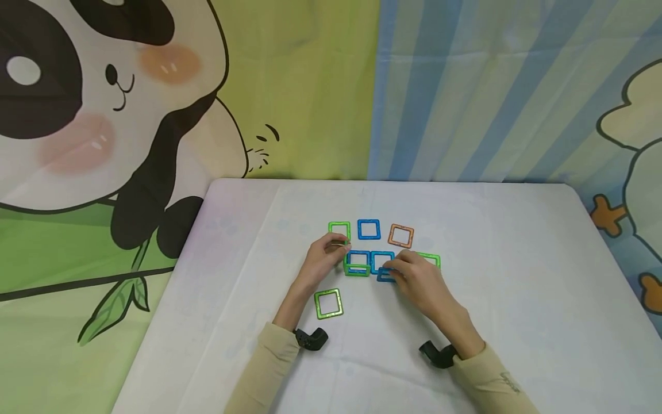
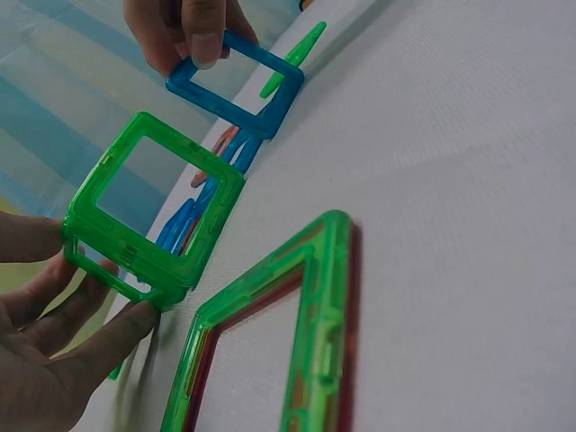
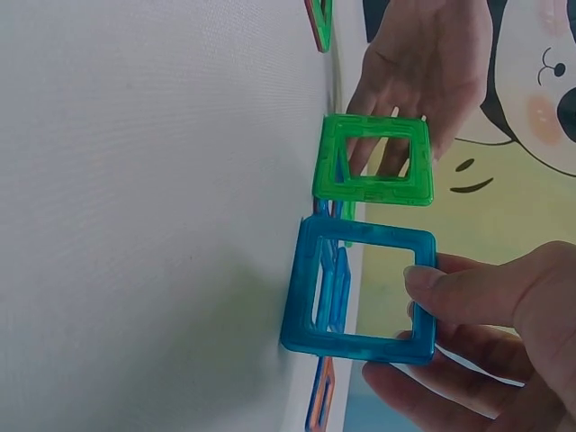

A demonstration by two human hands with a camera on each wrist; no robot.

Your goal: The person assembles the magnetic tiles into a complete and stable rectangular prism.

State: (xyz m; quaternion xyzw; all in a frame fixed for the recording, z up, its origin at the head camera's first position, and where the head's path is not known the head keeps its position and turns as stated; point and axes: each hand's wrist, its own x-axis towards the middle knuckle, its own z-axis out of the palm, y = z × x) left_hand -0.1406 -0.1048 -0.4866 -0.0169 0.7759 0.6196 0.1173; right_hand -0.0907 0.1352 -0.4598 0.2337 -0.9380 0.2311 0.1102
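My left hand (image 1: 323,261) pinches a green square magnetic tile (image 2: 103,277) that stands on edge at the left end of a small build. Joined to its corner is another upright green tile (image 2: 126,252) along the front. Between thumb and fingers, my right hand (image 1: 421,284) grips a blue square tile (image 3: 360,346), tilted up just right of the green front tile. Its lower edge is at or close to the table; contact is unclear. Behind these, two blue square tiles lie flat side by side, and the right one (image 1: 383,253) is partly covered by the right hand.
On the white table (image 1: 517,287), a green tile (image 1: 338,223), a blue tile (image 1: 369,237) and an orange tile (image 1: 402,226) lie in a row behind. Another green tile (image 1: 439,261) shows past the right hand. One more green tile (image 1: 328,315) lies near the left forearm.
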